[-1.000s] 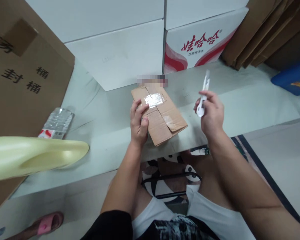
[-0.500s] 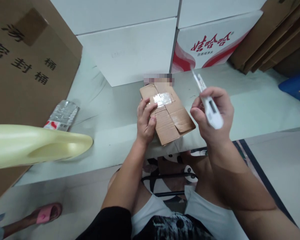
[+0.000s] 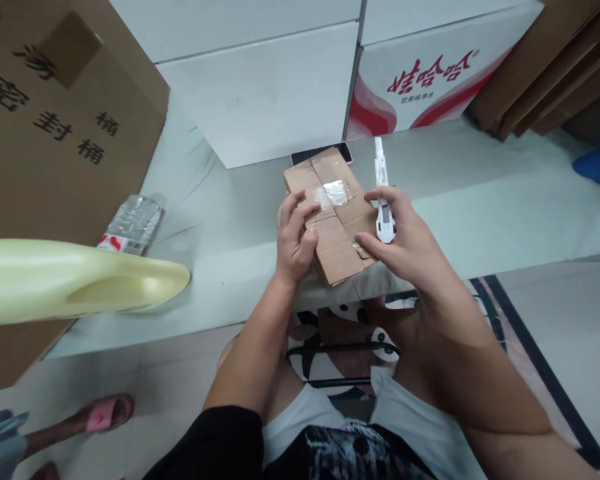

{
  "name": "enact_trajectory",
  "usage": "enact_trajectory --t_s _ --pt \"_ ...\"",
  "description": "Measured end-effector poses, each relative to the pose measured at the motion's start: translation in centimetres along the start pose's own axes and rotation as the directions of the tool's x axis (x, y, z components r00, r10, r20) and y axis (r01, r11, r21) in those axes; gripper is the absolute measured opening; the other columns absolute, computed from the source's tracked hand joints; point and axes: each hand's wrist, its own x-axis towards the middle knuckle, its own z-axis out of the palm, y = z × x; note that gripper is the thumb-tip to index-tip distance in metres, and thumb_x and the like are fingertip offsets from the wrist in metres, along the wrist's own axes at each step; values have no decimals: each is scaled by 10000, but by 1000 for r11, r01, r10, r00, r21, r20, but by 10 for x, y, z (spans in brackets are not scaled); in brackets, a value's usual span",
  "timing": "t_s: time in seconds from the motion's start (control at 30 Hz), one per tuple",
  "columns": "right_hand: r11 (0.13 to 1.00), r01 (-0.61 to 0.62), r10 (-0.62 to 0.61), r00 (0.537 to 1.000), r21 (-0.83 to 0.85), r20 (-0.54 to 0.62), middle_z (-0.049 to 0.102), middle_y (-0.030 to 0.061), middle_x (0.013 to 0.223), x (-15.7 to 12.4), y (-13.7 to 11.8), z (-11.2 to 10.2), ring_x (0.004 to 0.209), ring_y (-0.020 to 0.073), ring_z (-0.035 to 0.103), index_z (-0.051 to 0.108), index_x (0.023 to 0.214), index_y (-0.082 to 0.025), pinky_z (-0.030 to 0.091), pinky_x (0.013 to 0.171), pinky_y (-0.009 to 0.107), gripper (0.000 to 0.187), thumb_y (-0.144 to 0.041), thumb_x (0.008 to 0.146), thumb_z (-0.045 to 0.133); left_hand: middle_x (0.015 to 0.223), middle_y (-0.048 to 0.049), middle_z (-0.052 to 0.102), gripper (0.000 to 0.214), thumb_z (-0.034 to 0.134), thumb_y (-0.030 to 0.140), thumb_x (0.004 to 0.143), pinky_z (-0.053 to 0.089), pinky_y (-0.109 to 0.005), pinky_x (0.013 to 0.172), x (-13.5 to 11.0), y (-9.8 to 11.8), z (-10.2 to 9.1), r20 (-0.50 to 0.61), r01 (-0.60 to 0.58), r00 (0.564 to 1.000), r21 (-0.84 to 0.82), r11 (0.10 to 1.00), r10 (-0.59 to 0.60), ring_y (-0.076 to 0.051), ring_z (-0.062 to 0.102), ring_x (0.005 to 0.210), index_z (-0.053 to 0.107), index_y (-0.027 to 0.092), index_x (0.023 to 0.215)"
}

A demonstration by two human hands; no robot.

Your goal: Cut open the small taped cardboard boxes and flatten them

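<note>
A small brown cardboard box (image 3: pixel 347 247) rests near the front edge of the pale-covered surface, with clear tape (image 3: pixel 334 193) across its middle seam. My left hand (image 3: pixel 296 237) grips the left side, fingers curled over the top. At the opposite side, my right hand (image 3: pixel 397 227) has its index finger and thumb against the box edge. A white utility knife (image 3: pixel 384 200) is held in that same hand, pointing away from me; whether its blade is out I cannot tell. Behind the box lies a phone (image 3: pixel 347 151), partly covered by it.
White cartons (image 3: pixel 265 100) stand at the back, one with red print (image 3: pixel 430 80). A large brown carton (image 3: pixel 75 147) is left, near crumpled silver packaging (image 3: pixel 135 223) and a pale yellow object (image 3: pixel 105 283). Folded cardboard (image 3: pixel 540 80) leans right. Another person's foot in a pink sandal (image 3: pixel 107 413) shows below left.
My right hand has come down and left with the utility knife, from above the surface to the box's right edge. My left hand stays on the box.
</note>
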Motion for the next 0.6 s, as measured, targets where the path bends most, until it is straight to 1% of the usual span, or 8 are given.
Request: enact_trajectory --t_s 0.1,0.2,0.27,0.33,0.37,0.4,0.5,0.6 --pt "1000 23 -23 1000 -2 -18 646 83 1322 0 -2 3 1140 304 642 512 1312 -257 548 944 485 565 -326 781 692 1496 -111 516 522 346 654 1021 357 -561 1247 0 0 0 9 15 1000 3 1000 -15 -312 468 1460 615 282 1269" --pt "991 130 -128 982 10 -137 657 76 1252 -6 -6 1 1112 291 648 517 1310 -275 552 934 479 534 -365 820 712 1496 -107 511 513 340 649 1025 363 -551 1246 -1 0 -1 -3 11 1000 8 1000 -11 -302 473 1456 606 289 1277" --pt "970 243 -231 926 5 -298 664 44 1074 -12 -11 -3 978 250 657 561 1234 -294 556 872 440 432 -408 852 728 1486 -105 515 504 340 640 1029 362 -550 1246 -1 0 0 -13 -3 1000 7 1000 3 -297 478 1451 602 293 1283" --pt "945 327 -303 839 -26 -453 613 4 863 -19 -17 -6 796 199 622 619 1062 -298 538 763 381 224 -422 897 706 1474 -105 524 503 337 637 1030 364 -554 1244 -1 -1 1 -17 -13 1000 7 1000 13 -298 483 1446 601 294 1285" --pt "938 345 -318 806 -41 -499 582 -7 788 -22 -20 -6 718 179 592 632 979 -292 517 701 357 147 -423 927 673 1472 -103 527 507 331 640 1029 367 -556 1242 -2 -1 2 -19 -13 1000 10 1000 13 -299 485 1443 601 295 1285" --pt "937 344 -319 794 -50 -518 564 -13 738 -23 -24 -6 656 164 564 640 932 -285 494 645 339 139 -422 956 634 1472 -101 528 514 322 645 1028 369 -555 1240 -2 0 3 -23 -9 1000 14 1000 10 -299 485 1443 600 297 1285" --pt "961 270 -265 855 -54 -446 599 -17 700 -24 -33 1 559 145 536 672 1038 -277 469 554 313 197 -427 999 552 1485 -93 521 527 306 657 1024 366 -546 1241 -2 0 6 -43 5 999 11 1000 -4 -298 475 1451 599 304 1283" --pt "972 207 -234 910 -114 -341 692 0 765 -19 -38 9 585 151 594 671 1132 -263 511 575 302 252 -431 982 555 1501 -87 509 522 305 648 1027 346 -535 1251 -2 1 8 -51 9 999 -11 1000 -10 -298 453 1467 595 301 1289"
